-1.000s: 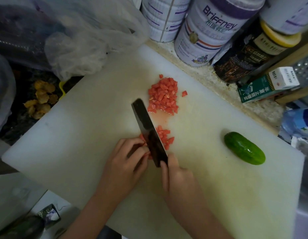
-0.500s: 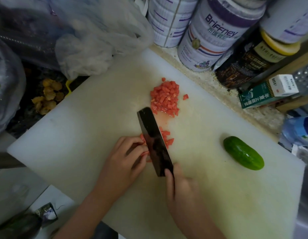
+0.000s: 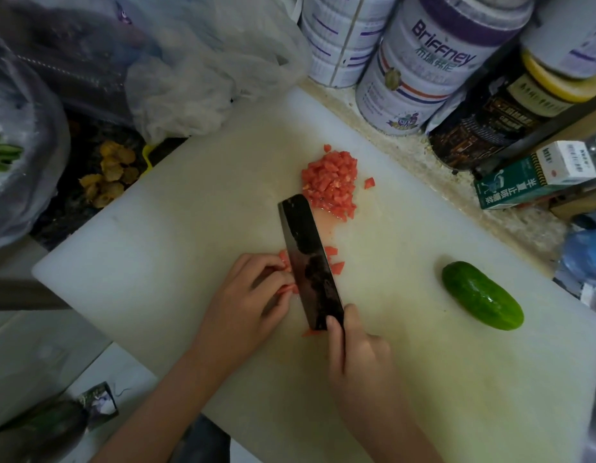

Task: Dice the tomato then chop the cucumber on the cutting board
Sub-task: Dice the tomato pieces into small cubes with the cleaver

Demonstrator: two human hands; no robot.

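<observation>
A white cutting board fills the middle of the view. A heap of diced tomato lies at its far side, with a few loose cubes just right of the blade. My right hand grips the handle of a dark cleaver, forefinger along the blade's back. My left hand holds the remaining tomato strips with curled fingertips against the blade's left face. A whole green cucumber lies apart on the board's right side.
Tins, a dark jar and a green box crowd the counter behind the board. Crumpled plastic bags sit at the back left, with yellow dried pieces beside the board's left edge.
The cleaver has shifted slightly toward my left hand along the tomato strips, with fewer cut cubes visible to its right. The cucumber has not moved.
</observation>
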